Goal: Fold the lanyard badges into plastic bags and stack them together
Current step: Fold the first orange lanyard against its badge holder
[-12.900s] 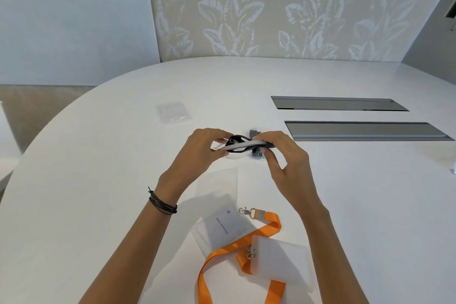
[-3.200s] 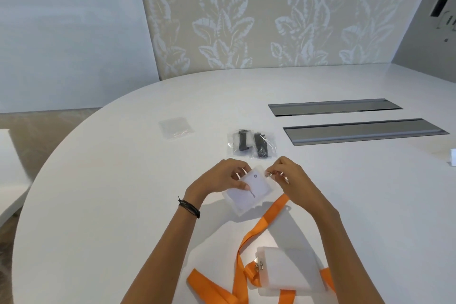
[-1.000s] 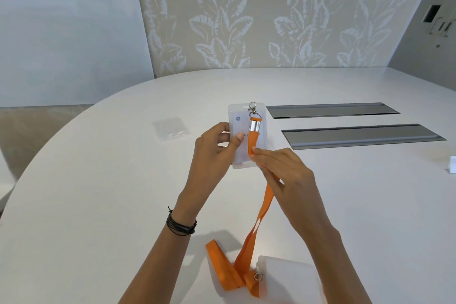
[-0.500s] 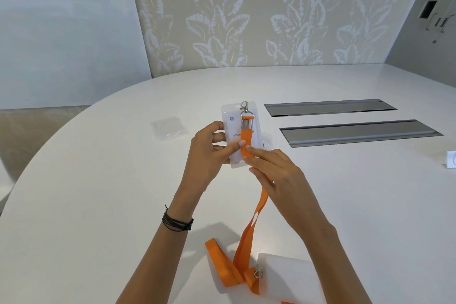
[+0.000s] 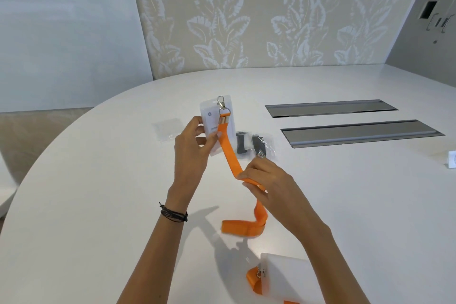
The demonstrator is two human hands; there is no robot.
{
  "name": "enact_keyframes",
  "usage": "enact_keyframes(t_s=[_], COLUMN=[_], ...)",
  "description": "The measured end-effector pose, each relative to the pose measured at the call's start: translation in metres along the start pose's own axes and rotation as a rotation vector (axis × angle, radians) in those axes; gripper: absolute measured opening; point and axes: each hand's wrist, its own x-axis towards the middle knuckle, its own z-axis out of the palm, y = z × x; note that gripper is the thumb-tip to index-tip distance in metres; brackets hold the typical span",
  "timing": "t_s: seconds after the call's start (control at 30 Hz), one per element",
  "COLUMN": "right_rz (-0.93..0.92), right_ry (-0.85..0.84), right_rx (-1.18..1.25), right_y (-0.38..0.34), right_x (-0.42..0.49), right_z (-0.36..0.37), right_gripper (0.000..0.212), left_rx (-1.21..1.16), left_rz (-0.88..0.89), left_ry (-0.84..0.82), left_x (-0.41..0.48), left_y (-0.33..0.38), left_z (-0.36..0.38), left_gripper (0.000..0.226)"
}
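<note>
My left hand [image 5: 191,149] holds a clear badge holder [image 5: 217,121] upright above the table, thumb pressing the orange lanyard strap [image 5: 229,153] against its face. A metal clip [image 5: 221,102] joins the strap to the holder's top. My right hand [image 5: 267,181] pinches the same strap lower down, and the rest hangs in a loop [image 5: 244,226] to the table. Behind my hands lies a plastic bag with a black lanyard [image 5: 251,144] packed inside. A second badge holder with an orange lanyard [image 5: 281,280] lies at the near edge.
A stack of empty clear plastic bags [image 5: 167,128] lies to the left on the white table [image 5: 98,192]. Two grey recessed panels [image 5: 357,131] run across the right side. A small white object [image 5: 451,159] stands at the far right edge.
My right hand has slid down the orange strap, away from the badge holder, drawing the strap taut and lifting its loop off the second badge. The left hand still holds the holder up.
</note>
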Motion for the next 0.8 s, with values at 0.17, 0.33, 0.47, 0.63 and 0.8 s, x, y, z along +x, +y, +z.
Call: enact_keyframes(t_s=[0.17,0.33,0.47,0.63,0.8], right_rz=[-0.006,0.011,0.027,0.093,0.166], right_ry=[-0.08,-0.137,-0.167,-0.174,0.007], right_rx=[0.009,-0.012,-0.071,-0.142,-0.247], right_y=[-0.001,0.001,0.004,0.012,0.012], right_x=[0.0,0.0,0.002,0.0,0.0], right_z=[0.002,0.006,0.009,0.008,0.006], right_gripper=[0.014,0.013,0.013,0.017,0.029], left_rx=[0.015,-0.221,-0.412,-0.527,-0.568], left_rz=[0.046,-0.064,-0.132,-0.178,-0.18], left_ry=[0.105,0.111,0.034,-0.103,-0.199], left_x=[0.007,0.009,0.007,0.003,-0.001], left_y=[0.0,0.011,0.022,0.03,0.037], left_z=[-0.013,-0.024,-0.022,-0.017,-0.013], left_gripper=[0.023,0.021,0.027,0.028,0.029])
